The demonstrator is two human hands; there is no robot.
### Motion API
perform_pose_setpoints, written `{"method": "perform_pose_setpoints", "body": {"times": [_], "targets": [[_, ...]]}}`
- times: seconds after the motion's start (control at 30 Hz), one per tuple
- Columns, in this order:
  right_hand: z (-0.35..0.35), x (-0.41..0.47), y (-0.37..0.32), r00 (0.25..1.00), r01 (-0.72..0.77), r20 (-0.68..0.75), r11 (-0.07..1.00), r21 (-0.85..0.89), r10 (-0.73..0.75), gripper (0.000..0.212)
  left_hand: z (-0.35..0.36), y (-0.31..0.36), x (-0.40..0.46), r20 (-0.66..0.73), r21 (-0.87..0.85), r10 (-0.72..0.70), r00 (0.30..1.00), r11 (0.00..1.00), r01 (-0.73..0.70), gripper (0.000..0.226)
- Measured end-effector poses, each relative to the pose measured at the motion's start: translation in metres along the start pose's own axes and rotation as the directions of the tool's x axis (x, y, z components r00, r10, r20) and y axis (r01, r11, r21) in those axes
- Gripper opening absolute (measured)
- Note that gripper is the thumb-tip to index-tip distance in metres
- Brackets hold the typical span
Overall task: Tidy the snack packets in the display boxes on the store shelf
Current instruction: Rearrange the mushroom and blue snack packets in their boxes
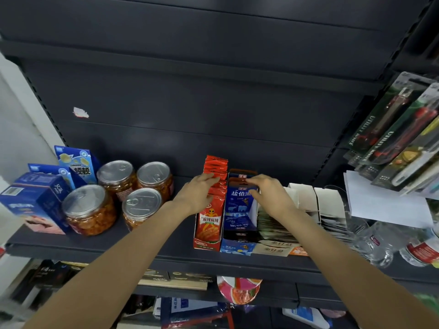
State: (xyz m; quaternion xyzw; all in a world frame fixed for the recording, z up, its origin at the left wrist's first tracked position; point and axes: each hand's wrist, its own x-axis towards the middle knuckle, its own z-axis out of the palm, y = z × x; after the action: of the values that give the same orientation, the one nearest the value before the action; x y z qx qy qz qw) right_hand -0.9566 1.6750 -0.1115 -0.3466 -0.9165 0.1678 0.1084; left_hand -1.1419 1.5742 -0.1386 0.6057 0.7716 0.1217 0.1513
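Our left hand [198,193] grips red foil snack packets [215,176] in the red cardboard display box [206,243]; right hand [269,193] pinches blue snack packets [240,205] in the neighbouring blue box [237,249] on the dark metal shelf [142,248]. Risk: pulling too hard tips upright rows forward, spilling packets.
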Motion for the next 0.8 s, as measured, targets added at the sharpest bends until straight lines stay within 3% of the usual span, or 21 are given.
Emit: {"method": "perform_pose_setpoints", "body": {"times": [0.13,0.27,0.5,0.67,0.8], "targets": [[0.007,0.016,0.004,0.998,-0.016,0.057,0.995,-0.099,0.022,0.042,0.002,-0.004,0.004,0.049,0.098,0.019,0.999,0.995,-0.024,0.066],[0.017,0.026,0.002,0.996,0.035,0.086,0.974,-0.222,-0.016,0.041,0.006,-0.007,0.006,0.05,0.08,0.008,0.999,0.997,-0.012,0.066],[0.016,0.036,-0.004,0.999,0.027,0.026,0.966,-0.255,-0.021,0.018,0.006,-0.005,0.007,0.031,0.036,0.006,0.999,0.999,-0.007,0.062],[-0.018,0.022,-0.014,0.995,0.014,-0.096,0.989,-0.144,-0.028,0.015,0.001,-0.003,0.003,0.051,-0.203,-0.009,0.999,0.979,0.019,0.057],[-0.043,0.007,-0.019,0.985,-0.014,-0.171,0.997,-0.07,0.002,0.013,-0.001,0.007,0.0,-0.082,-0.353,-0.02,0.996,0.936,-0.01,0.048]]}}
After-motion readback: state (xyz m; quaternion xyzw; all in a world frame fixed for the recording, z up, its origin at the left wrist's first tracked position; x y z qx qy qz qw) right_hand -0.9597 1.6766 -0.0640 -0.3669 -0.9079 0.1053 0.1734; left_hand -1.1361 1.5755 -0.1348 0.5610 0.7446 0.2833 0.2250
